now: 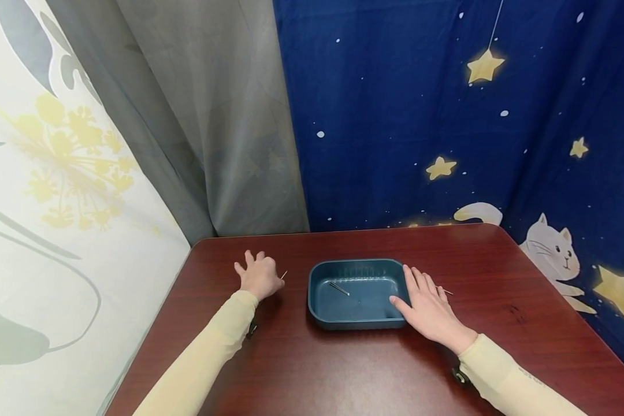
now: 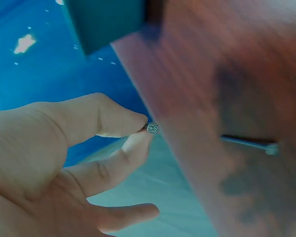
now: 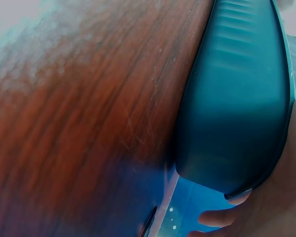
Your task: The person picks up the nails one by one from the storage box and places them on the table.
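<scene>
Fingers (image 2: pixel 133 123) of the left hand (image 1: pixel 260 276) pinch a nail (image 2: pixel 152 129) by its head, above the dark red worktop (image 1: pixel 343 370) and well left of the teal tray (image 1: pixel 317 300). The right hand (image 1: pixel 430 309) lies flat with straight fingers against the tray's right wall. One nail (image 1: pixel 339 288) lies inside the tray; another nail (image 1: pixel 445 290) lies just beyond the right fingers. Bare worktop stretches to the near and right edges.
</scene>
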Demonstrator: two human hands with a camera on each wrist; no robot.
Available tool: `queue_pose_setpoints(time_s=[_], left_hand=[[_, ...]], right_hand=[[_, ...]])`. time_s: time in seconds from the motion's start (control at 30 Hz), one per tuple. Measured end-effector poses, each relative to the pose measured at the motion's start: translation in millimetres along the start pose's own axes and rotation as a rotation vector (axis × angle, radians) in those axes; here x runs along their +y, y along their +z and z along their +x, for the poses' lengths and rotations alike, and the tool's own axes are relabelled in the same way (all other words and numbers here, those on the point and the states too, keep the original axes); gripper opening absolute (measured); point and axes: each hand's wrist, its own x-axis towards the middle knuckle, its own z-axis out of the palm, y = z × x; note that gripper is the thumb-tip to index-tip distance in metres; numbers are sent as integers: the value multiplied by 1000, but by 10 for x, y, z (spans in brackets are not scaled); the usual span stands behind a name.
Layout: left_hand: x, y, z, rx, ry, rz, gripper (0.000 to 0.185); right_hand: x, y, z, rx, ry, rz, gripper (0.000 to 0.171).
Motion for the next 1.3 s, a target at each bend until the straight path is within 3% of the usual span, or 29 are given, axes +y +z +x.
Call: queue_pose_setpoints(time_s=[0.23,0.4,0.9,1.3], left_hand=[[-157,198,37,-59,-35,-8,25],[-189,283,11,-40,-31,16,20],[-268,330,-60,-51,-28,69,21],[-271,293,-86,-15,-26,79,21]], right_hand=[[-16,-12,-2,-5,3,4,88],[-18,-16,1,-4,1,4,88],[-13,-6,11,-8,3,4,89],[4,15,8,-7,0,8,90]])
